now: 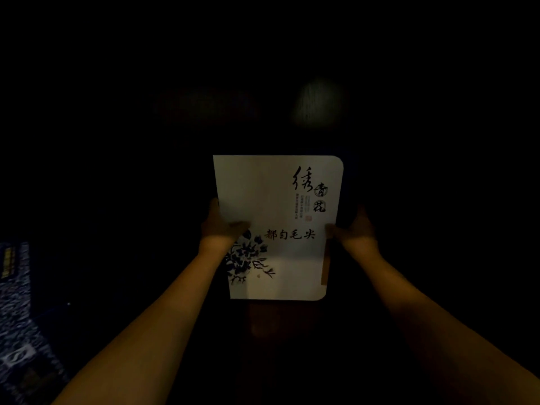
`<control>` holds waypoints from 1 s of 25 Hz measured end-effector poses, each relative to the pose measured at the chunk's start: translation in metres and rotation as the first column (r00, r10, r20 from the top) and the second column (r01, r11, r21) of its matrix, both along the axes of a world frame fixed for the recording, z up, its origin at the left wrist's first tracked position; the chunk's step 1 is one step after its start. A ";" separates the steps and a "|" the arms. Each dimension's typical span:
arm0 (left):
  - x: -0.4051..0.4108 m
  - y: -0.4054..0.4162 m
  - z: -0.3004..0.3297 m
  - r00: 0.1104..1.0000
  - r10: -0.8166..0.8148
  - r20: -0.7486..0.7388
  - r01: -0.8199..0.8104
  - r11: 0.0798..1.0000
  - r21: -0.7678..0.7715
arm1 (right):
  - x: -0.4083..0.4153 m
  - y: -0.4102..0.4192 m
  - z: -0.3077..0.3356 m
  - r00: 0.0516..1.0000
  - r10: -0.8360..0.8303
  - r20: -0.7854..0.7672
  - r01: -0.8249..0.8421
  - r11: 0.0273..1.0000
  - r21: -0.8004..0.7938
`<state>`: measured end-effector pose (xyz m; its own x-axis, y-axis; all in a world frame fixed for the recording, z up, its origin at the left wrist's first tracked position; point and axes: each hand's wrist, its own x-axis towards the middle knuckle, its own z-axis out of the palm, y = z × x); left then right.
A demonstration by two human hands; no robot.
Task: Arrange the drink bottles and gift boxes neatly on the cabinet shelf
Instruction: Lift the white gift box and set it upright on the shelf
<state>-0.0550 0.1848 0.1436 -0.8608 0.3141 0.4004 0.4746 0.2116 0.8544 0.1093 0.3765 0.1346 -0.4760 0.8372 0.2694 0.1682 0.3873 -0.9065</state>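
Note:
A flat white gift box (277, 206) with black calligraphy and a blue flower print fills the middle of the head view, its printed face turned up toward me. My left hand (219, 226) grips its left edge, thumb lying on the face. My right hand (355, 229) holds the right edge, thumb tip on the face. Both arms reach forward into a very dark space. No bottles or shelf surfaces can be made out in the darkness.
A dim patch of wood grain (318, 103) shows above the box, likely a cabinet panel. At the lower left lies a dark blue patterned surface (17, 311) with white motifs. Everything else is too dark to tell.

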 end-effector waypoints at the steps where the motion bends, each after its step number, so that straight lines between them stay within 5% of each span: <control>1: 0.001 0.001 -0.002 1.000 0.017 -0.008 -0.017 0.999 0.027 | -0.001 0.000 -0.001 1.000 -0.021 -0.006 0.021 1.000 -0.003; 25: 0.066 -0.084 -0.013 0.986 -0.025 -0.167 0.029 0.999 0.025 | 0.087 -0.070 -0.005 0.975 -0.177 -0.133 0.178 0.984 -0.007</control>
<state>0.0109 0.1005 0.1305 -0.7727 0.3234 0.5463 0.6161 0.1746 0.7681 0.1960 0.3064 0.1291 -0.2795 0.9037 0.3245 0.1130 0.3666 -0.9235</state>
